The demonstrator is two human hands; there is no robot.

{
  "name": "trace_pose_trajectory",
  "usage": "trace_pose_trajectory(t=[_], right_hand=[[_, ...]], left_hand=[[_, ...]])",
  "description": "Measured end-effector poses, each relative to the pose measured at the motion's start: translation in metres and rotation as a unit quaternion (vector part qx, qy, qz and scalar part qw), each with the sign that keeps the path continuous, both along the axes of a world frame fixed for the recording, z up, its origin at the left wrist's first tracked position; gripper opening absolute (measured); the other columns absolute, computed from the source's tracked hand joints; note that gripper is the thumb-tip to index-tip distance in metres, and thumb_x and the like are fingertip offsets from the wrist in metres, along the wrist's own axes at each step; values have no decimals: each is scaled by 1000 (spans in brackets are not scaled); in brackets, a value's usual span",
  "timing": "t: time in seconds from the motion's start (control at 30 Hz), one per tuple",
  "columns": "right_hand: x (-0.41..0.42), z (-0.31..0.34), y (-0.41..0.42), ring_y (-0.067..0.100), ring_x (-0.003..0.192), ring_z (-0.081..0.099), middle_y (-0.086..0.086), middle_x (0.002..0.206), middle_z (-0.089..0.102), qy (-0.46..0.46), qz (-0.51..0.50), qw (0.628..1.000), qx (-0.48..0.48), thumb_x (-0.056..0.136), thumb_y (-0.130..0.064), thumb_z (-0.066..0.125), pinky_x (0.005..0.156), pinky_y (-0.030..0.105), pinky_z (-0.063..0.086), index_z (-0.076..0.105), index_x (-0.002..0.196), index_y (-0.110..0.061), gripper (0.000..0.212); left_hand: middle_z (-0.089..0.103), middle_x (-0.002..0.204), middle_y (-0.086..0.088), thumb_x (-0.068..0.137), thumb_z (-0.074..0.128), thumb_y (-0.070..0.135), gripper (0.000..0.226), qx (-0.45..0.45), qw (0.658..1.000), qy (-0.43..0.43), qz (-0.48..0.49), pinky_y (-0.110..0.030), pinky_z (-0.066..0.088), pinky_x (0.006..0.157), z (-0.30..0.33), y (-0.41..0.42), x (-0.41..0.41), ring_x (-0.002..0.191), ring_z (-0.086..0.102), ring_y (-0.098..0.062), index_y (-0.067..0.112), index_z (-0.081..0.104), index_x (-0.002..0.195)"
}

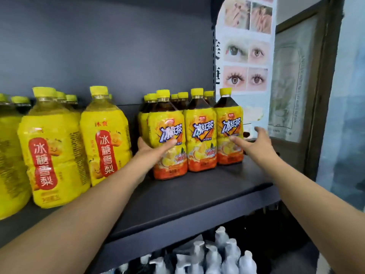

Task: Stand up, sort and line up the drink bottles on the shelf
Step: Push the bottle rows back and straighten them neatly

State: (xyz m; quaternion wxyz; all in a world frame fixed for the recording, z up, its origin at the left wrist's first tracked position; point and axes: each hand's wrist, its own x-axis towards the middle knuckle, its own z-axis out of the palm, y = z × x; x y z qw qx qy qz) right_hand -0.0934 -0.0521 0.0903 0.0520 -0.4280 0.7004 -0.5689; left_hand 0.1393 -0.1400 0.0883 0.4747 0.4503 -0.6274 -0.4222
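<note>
While left hand (150, 149) clasps leftmost tea bottle (167, 143), right hand (254, 142) spread wide, thumb touching rightmost tea bottle (229, 133)

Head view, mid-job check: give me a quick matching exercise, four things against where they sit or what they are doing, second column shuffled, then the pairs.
Things:
1. left hand
2. right hand
3. pear drink bottles
4. white bottles

Places or states:
A. on the shelf below
B. at the left end of the front tea row, thumb across the label
C. standing left of the iced tea bottles
D. at the right end of the front tea row, fingers spread

Pairs: 1-B, 2-D, 3-C, 4-A
</note>
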Motion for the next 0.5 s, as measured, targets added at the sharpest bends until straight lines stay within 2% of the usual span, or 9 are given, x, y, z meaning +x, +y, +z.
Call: trace_pose_trajectory(t=[0.1, 0.17, 0.2, 0.23, 0.27, 0.33, 0.37, 0.43, 0.5], right_hand=[[-49, 7, -31, 26, 141, 20, 9, 155, 13, -89, 78, 993, 14, 65, -55, 72, 113, 45, 22, 9, 147, -11, 112], [-68, 7, -51, 28, 137, 29, 11, 153, 22, -142, 165, 975, 36, 52, -63, 72, 110, 47, 28, 7, 148, -20, 124], [-73, 8, -59, 29, 133, 36, 12, 150, 29, -167, 216, 961, 41, 54, -61, 72, 106, 45, 32, 9, 147, -22, 119], [-77, 6, -68, 27, 128, 44, 11, 145, 38, -193, 273, 942, 41, 58, -57, 73, 100, 41, 37, 13, 147, -22, 113], [-79, 6, -74, 23, 119, 53, 9, 138, 49, -210, 327, 920, 42, 53, -58, 76, 91, 37, 44, 22, 144, -22, 111], [-82, 4, -85, 13, 93, 68, 0, 110, 69, -201, 402, 892, 48, 23, -67, 81, 69, 25, 54, 47, 126, -23, 117], [-84, 4, -87, 10, 83, 70, -4, 96, 74, -195, 439, 876, 50, 13, -67, 80, 61, 21, 55, 54, 114, -24, 112], [-86, 3, -91, 10, 76, 71, -5, 84, 75, -202, 492, 845, 58, 8, -65, 81, 55, 20, 55, 60, 101, -26, 103], [-88, 0, -95, 11, 73, 72, -3, 82, 75, -216, 518, 826, 55, 6, -63, 82, 54, 21, 55, 61, 97, -25, 101]], left_hand=[[36, 147, -9, 52, 81, 48, 123, -7, 992, 127, -14, -41, 38, 102, 2, -12, -8, 126, 44, -26, 23, 7, 147], [41, 143, -7, 34, 81, 51, 133, -18, 986, 159, -39, -41, 42, 95, 4, -15, -9, 118, 50, -24, 26, 13, 146], [43, 142, -7, 34, 78, 49, 130, -22, 984, 171, -43, -41, 43, 92, 5, -16, -9, 113, 53, -23, 27, 16, 146], [47, 138, -7, 38, 76, 47, 122, -29, 983, 176, -48, -40, 45, 89, 6, -18, -9, 107, 56, -22, 27, 20, 144], [51, 133, -6, 38, 77, 46, 116, -31, 984, 167, -54, -38, 47, 83, 6, -18, -10, 101, 58, -20, 27, 26, 141], [59, 117, -2, 21, 84, 49, 120, -31, 990, 126, -56, -34, 50, 72, 3, -19, -13, 94, 60, -16, 31, 34, 129], [60, 112, 0, 14, 85, 49, 123, -31, 992, 114, -50, -31, 52, 67, 1, -19, -14, 92, 61, -15, 32, 35, 124], [61, 108, -1, 10, 85, 45, 122, -26, 992, 112, -42, -26, 55, 57, 1, -20, -16, 87, 62, -15, 32, 35, 120], [63, 104, 0, 2, 85, 49, 128, -17, 992, 116, -37, -25, 55, 53, 1, -21, -17, 84, 63, -16, 31, 37, 119]])
